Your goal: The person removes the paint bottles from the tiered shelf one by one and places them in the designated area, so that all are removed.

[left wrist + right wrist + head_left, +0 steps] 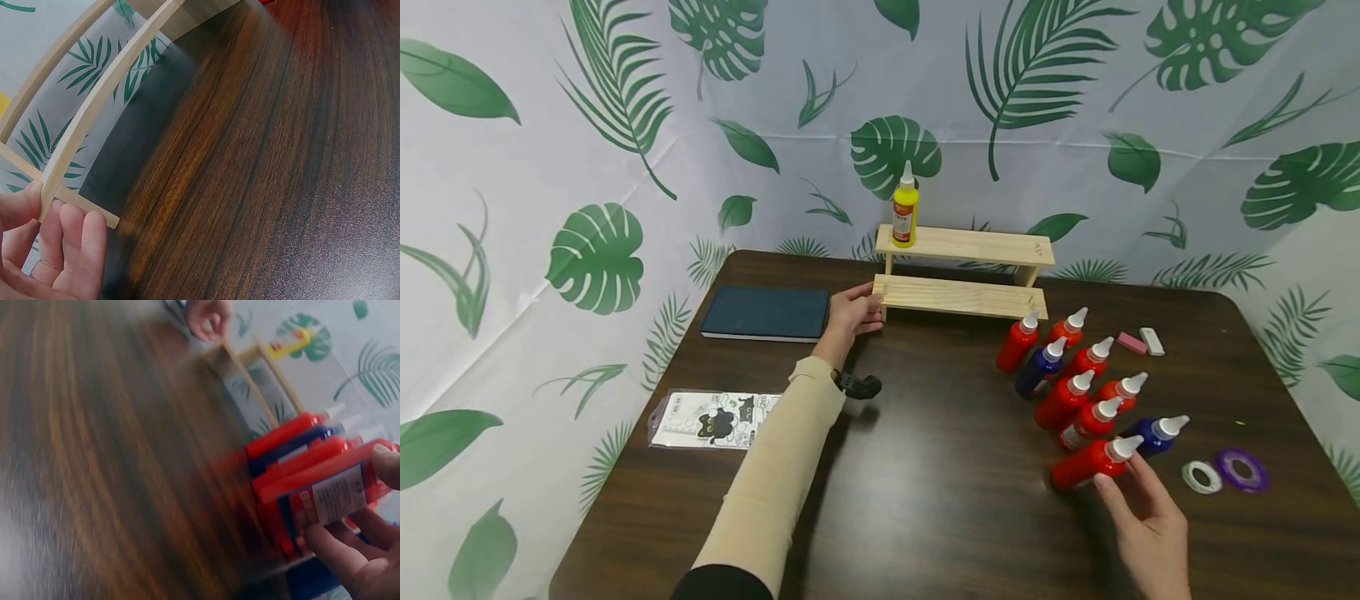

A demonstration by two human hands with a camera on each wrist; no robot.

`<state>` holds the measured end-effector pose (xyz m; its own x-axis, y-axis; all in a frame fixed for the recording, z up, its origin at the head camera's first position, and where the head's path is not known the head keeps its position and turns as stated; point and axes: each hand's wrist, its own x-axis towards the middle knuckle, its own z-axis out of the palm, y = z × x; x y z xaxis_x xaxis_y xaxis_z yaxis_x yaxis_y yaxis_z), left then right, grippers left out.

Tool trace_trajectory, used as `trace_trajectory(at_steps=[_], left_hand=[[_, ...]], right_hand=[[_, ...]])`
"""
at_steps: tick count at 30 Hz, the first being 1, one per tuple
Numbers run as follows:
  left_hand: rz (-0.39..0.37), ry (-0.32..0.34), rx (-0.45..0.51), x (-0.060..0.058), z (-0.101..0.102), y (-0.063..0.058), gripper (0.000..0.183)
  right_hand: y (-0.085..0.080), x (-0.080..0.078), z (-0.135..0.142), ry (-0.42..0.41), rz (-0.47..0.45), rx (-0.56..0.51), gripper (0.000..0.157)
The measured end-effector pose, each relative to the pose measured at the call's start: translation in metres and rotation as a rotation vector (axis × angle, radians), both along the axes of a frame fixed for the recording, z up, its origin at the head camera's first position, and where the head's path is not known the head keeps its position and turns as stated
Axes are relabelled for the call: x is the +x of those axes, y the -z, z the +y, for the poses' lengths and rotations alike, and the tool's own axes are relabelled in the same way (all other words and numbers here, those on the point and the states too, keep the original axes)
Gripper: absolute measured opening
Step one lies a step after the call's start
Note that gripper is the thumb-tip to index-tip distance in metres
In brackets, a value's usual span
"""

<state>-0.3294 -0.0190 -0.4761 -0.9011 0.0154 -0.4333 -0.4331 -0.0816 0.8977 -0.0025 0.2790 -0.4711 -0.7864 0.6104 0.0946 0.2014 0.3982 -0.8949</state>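
Note:
My left hand (852,312) pinches the left end of the lower board of a two-step wooden rack (958,296); in the left wrist view its thumb lies on one side of the board (75,134) and curled fingers on the other. A yellow squeeze bottle (905,218) stands upright on the upper step's left end. At the front of a bottle group, my right hand (1150,533) holds a red squeeze bottle (1081,467) with a white nozzle, leaning in the head view. Thumb and fingers grip its two sides in the right wrist view, its printed label (334,494) showing between them.
Several red bottles (1062,402) and two blue bottles (1039,371) stand close together behind the held one. Tape rolls, one white (1187,477) and one purple (1223,468), lie at right, erasers (1152,342) farther back. A dark notebook (766,312) and a cat-print packet (711,421) lie at left.

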Motion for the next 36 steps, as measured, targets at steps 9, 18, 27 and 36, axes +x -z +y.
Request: trace_trajectory(at_steps=[9,18,27,36], left_hand=[[-0.002,0.001,-0.006,0.0,0.002,-0.002,0.041],[-0.021,0.005,-0.016,0.0,0.001,-0.001,0.041],[-0.029,0.01,-0.016,0.001,0.0,-0.001,0.041],[-0.022,0.008,0.005,0.001,0.0,-0.001,0.04]], right_hand=[[0.012,0.002,0.008,0.072,0.173,0.091,0.05],[0.014,0.0,0.004,0.162,0.138,0.094,0.052],[0.012,0.003,0.004,0.194,0.107,0.088,0.059],[-0.018,0.004,-0.018,0.15,0.467,0.088,0.036]])
